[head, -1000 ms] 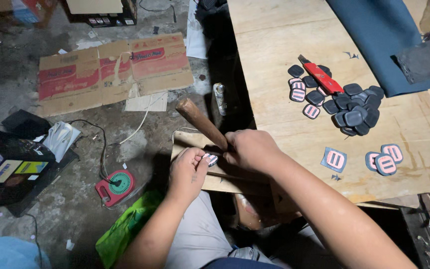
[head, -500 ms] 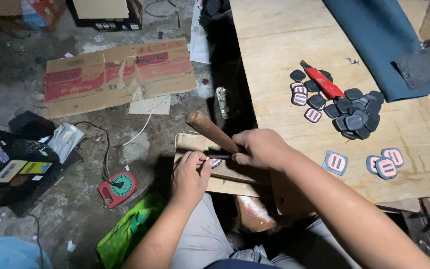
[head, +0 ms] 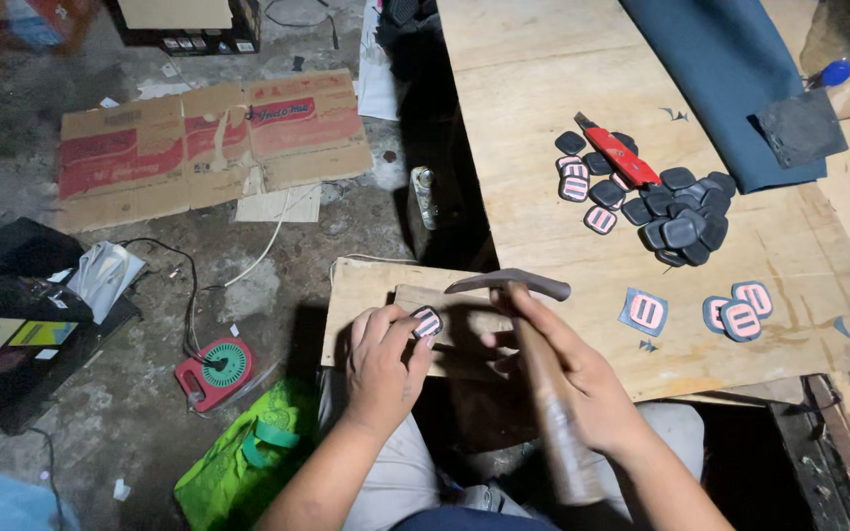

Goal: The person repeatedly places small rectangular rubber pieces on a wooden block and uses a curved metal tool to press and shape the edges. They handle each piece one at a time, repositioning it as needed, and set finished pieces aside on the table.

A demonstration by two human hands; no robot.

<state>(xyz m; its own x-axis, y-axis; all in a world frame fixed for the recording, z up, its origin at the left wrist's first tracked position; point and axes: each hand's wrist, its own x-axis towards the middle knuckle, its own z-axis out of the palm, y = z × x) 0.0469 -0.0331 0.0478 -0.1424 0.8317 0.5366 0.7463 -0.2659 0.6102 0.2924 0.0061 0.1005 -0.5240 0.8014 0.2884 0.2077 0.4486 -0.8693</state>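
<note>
My left hand (head: 383, 366) pinches a small dark rounded patch with pink stripes (head: 427, 322) over a small wooden board (head: 366, 295) on my lap. My right hand (head: 573, 379) grips a hammer by its wooden handle (head: 558, 423), its metal head (head: 509, 282) raised above the board just right of the patch. A pile of similar dark patches (head: 666, 211) lies on the plywood table (head: 533, 118), with a red utility knife (head: 617, 152) on top of it.
Three pink-striped patches (head: 725, 313) lie near the table's front edge. A blue sheet (head: 730, 69) covers the table's far right. On the floor to the left are flattened cardboard (head: 209, 138), a red round device (head: 213, 369), a green bag (head: 248, 462) and a cable.
My right hand has turned the hammer: the handle now points toward me and the head is lifted above the board. The left hand holds the patch up at the board's edge.
</note>
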